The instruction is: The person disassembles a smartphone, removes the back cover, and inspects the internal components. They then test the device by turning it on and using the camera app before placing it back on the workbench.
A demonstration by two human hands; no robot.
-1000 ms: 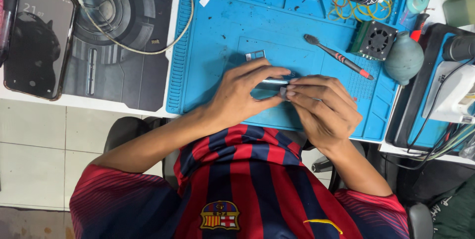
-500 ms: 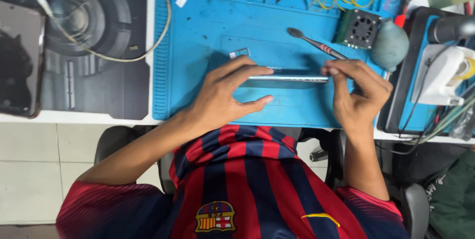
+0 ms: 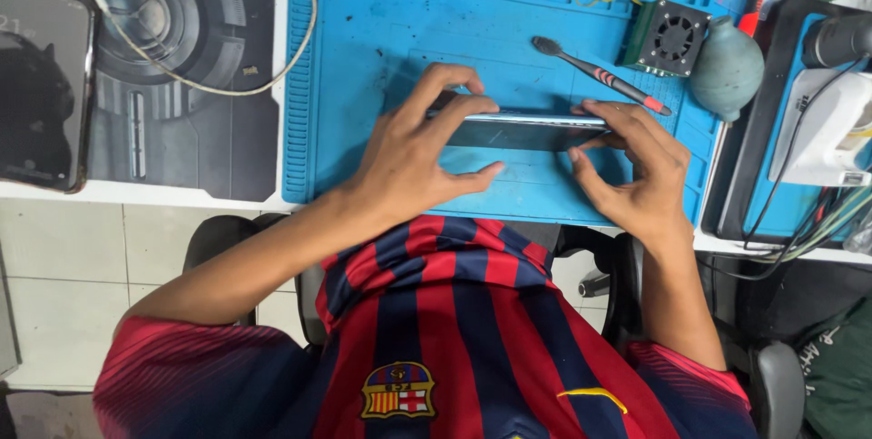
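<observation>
The phone (image 3: 522,128) is now stood on edge over the blue mat (image 3: 381,39), pinched endwise by left hand (image 3: 422,153) and right hand (image 3: 636,171), which have been spread apart, fingers closed on it.

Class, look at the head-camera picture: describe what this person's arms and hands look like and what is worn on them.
Both hands, left hand and right hand, are bare: no gloves, rings or watch show. The forearms are uncovered. Short sleeves belong to a jersey with red and dark blue vertical stripes and a crest on the chest.
</observation>
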